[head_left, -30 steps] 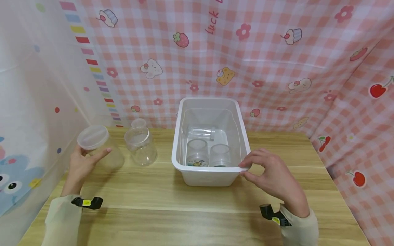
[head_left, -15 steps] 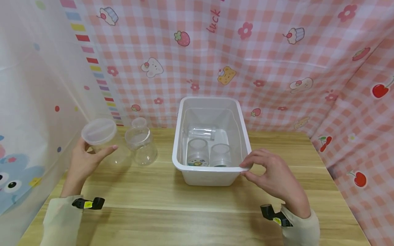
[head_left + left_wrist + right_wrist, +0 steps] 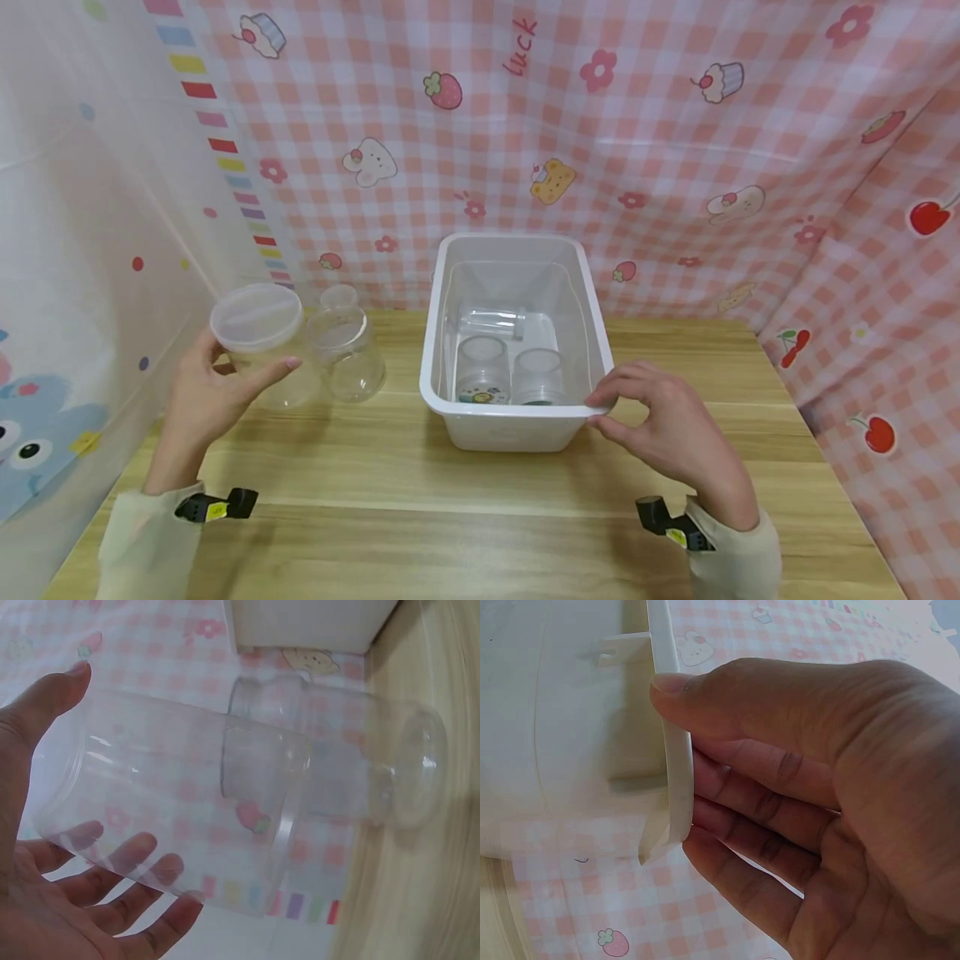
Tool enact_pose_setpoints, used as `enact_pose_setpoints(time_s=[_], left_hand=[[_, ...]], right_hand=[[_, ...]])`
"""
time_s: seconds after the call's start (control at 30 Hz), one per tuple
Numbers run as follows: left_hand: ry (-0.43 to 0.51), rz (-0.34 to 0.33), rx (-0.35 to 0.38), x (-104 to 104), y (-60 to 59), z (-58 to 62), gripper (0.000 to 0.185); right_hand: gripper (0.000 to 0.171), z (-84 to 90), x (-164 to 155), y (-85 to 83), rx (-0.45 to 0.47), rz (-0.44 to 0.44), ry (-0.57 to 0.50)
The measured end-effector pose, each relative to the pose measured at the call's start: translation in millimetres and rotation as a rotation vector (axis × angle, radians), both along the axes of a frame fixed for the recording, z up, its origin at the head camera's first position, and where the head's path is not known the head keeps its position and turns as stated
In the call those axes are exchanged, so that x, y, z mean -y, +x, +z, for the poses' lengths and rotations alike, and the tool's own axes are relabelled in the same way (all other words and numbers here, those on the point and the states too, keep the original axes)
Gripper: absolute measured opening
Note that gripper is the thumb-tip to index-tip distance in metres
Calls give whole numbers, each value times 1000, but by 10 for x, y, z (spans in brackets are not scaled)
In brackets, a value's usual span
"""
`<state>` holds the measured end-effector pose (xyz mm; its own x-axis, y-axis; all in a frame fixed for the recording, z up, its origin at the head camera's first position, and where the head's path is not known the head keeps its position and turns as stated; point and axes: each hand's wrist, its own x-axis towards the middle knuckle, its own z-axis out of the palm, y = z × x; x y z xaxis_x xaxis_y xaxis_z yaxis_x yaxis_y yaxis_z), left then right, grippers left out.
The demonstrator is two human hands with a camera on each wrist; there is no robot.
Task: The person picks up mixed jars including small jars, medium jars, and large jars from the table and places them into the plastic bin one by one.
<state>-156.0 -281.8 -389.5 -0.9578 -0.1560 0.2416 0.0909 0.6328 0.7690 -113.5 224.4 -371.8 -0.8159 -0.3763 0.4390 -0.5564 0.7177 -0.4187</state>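
The left hand [image 3: 216,390], curved wide, grips a clear lidded jar [image 3: 262,333], roughly upright and seemingly off the bench [image 3: 420,521], left of the white tub [image 3: 506,433] whose rim the right hand [image 3: 663,421] pinches.

The red lettering "luck" [image 3: 520,47] runs upward on the pink-and-white checked fabric cloth [image 3: 480,133]. Marks on the small yellow rectangular labels [image 3: 217,511] of the black plastic wrist cameras [image 3: 242,503] are too small to read, as is the colourful print [image 3: 483,396] at the base of a clear round plastic jar [image 3: 482,365].
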Motion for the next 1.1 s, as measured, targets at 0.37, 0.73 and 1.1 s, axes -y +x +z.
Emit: enact_pose_setpoints(time_s=[0.37, 0.73, 1.1], left_hand=[[5, -99, -103, -258, 93, 204, 77], [22, -162, -146, -424, 104, 354, 74], [-2, -189, -170, -571, 54, 523, 78]], right_hand=[[21, 4, -3, 10, 8, -11, 4], [22, 17, 7, 11, 14, -5, -2], [20, 10, 5, 7, 18, -13, 5]])
